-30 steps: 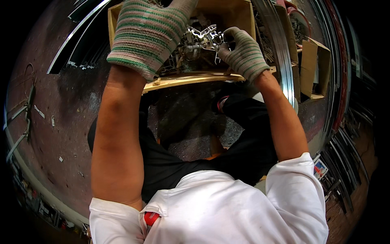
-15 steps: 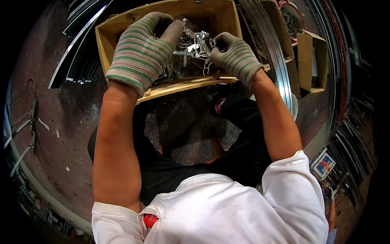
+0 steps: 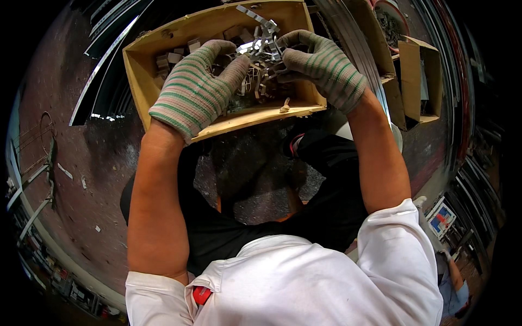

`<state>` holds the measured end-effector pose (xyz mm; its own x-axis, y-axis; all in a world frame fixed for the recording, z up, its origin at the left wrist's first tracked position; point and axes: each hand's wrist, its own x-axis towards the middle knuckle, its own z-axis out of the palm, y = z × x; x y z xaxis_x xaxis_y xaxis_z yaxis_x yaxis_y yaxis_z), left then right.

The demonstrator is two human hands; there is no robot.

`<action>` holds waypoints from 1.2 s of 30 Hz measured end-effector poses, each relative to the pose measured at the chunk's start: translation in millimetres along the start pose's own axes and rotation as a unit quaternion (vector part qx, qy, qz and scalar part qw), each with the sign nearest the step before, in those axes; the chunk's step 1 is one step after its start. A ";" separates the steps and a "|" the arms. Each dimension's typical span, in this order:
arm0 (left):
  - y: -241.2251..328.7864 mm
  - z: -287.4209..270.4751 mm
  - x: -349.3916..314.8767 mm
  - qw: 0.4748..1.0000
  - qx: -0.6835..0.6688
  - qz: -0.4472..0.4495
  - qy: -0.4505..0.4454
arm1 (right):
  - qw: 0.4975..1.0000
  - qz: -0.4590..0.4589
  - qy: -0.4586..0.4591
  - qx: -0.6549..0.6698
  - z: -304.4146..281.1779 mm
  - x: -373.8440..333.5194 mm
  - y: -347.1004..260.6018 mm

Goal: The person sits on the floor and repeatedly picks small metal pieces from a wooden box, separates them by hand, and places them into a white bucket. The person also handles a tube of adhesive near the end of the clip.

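A tangle of shiny bent metal clips point(image 3: 265, 42) is held up over a wooden box point(image 3: 187, 31). On its left side my left hand point(image 3: 200, 87), in a green-and-pink striped knit glove, closes thumb and fingers at the clips. My right hand point(image 3: 329, 69), gloved alike, pinches the other side of the tangle; a bent piece shows by its thumb. One long strip juts from the tangle toward the far left. Below lie more loose metal clips point(image 3: 251, 81), partly hidden by my hands.
Several small blocky pieces point(image 3: 173, 57) lie in the box's left part. Long metal profiles point(image 3: 356, 46) run along its right side, near an open cardboard box point(image 3: 410, 81) and a red-rimmed bucket point(image 3: 401, 16). Dark strips point(image 3: 117, 76) stand at left. A co-worker's arm point(image 3: 455, 274) shows lower right.
My left hand has come down and slightly right, and my right hand has shifted right. The tangle has turned, with a long strip now pointing up-left. More of the box's contents shows.
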<state>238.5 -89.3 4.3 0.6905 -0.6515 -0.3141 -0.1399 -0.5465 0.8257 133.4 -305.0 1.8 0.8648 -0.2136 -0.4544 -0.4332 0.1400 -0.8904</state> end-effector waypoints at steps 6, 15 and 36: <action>8.0 1.4 -0.9 0.995 -0.096 0.017 -0.037 | 1.000 0.018 -0.020 -0.011 4.6 -2.9 -4.4; 9.7 2.1 -0.2 0.984 -0.176 -0.009 -0.021 | 0.999 -0.026 0.004 -0.035 14.1 -4.5 -5.4; 9.2 -0.7 1.6 0.962 -0.269 -0.039 0.017 | 0.972 -0.197 0.068 -0.104 37.1 -11.9 5.8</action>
<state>238.7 -95.0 11.7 0.7085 -0.5967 -0.3769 0.2947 -0.2351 0.9262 130.0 -265.8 3.1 0.9387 -0.3389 -0.0634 -0.1288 -0.1740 -0.9763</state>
